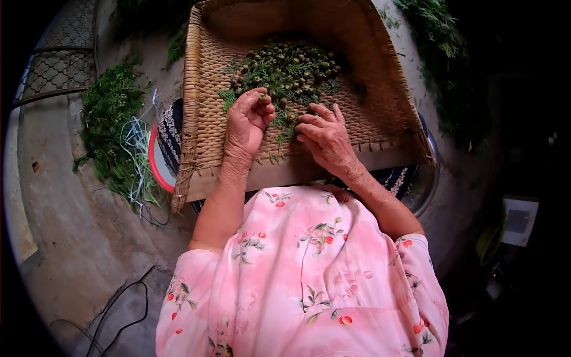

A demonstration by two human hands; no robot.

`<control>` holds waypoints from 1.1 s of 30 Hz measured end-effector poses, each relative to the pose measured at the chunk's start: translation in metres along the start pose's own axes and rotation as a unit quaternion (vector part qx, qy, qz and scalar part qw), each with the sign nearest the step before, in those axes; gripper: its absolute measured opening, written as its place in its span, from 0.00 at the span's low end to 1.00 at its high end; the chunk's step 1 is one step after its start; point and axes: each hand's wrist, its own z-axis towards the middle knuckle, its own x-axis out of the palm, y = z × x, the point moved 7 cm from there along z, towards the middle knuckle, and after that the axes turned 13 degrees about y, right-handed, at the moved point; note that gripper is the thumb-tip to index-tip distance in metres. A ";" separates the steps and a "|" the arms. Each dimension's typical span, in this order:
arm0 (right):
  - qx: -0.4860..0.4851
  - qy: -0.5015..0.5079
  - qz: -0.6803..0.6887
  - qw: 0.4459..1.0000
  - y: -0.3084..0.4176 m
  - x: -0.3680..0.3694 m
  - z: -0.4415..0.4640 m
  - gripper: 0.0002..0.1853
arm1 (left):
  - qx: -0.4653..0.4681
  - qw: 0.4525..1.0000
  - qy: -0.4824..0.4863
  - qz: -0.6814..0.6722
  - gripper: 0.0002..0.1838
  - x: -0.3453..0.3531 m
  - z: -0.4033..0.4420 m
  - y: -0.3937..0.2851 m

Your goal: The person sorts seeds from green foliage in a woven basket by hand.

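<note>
Shirt (333, 262): pink floral
Left hand (248, 122): pinching green bit (262, 97), probably cone
Right hand (328, 137): half-curled, can't tell grip
Risk: tilted basket (209, 128) spills cones (314, 65)

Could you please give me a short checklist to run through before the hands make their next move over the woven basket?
1. Both hands over the basket: ok, left hand and right hand are above its near half.
2. Small round pods inside the basket: ok, the main heap lies well within the walls.
3. Pods separate from leafy sprigs: not ok, they lie mixed.
4. Left hand's hold: cannot tell, its fingers are curled and may pinch something small.
5. Right hand empty: cannot tell, its palm is hidden.
6. Loose strands away from the hands: ok, they lie outside the basket, on the left.
</note>
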 end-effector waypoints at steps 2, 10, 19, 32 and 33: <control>0.011 -0.033 0.028 0.999 -0.012 -0.011 -0.002 0.06 | -0.004 0.999 -0.022 -0.048 0.12 0.000 0.000 0.004; 0.058 -0.143 0.015 0.988 -0.053 -0.014 0.044 0.08 | -0.013 0.999 -0.031 -0.039 0.10 -0.004 0.000 0.012; 0.081 -0.083 -0.030 0.993 -0.057 -0.001 0.055 0.08 | -0.037 0.999 -0.004 0.038 0.13 0.000 0.001 0.018; 0.093 -0.078 -0.013 0.993 -0.063 -0.001 0.073 0.07 | -0.073 0.997 -0.024 0.025 0.19 0.006 -0.002 0.016; 0.096 -0.061 -0.061 0.992 -0.063 0.001 0.076 0.07 | -0.072 0.997 -0.024 0.025 0.19 0.006 -0.001 0.016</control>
